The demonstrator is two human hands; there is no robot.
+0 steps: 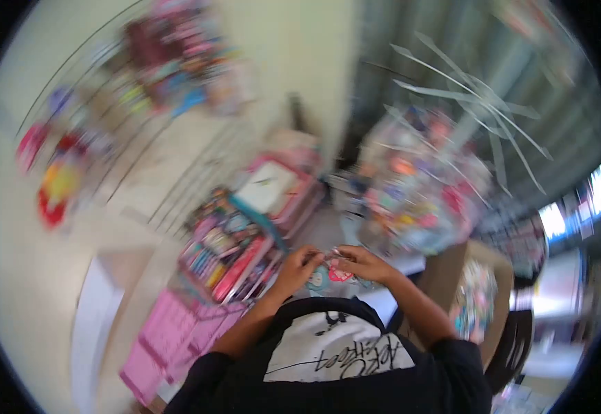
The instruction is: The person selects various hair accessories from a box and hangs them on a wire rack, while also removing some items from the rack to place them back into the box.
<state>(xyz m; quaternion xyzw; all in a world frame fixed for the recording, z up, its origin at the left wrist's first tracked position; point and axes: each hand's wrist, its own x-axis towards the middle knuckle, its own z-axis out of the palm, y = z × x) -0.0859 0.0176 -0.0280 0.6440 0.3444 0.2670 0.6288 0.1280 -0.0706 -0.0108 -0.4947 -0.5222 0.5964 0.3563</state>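
The picture is blurred and tilted. My left hand (297,270) and my right hand (361,262) meet in front of my chest, fingers pinched together on a small flat colourful packet (329,274) with teal and pink print. Both hands grip its upper edge. Its details are too blurred to read. My black sleeves and a white printed shirt front (335,352) fill the lower middle.
A pink crate-like stand (169,338) holds a tray of colourful packaged items (228,248) at my left. A whiteboard toy in a pink frame (273,186) lies beyond. Clear bags of small goods (417,179) hang at right. More packets hang on a wire wall rack (121,90).
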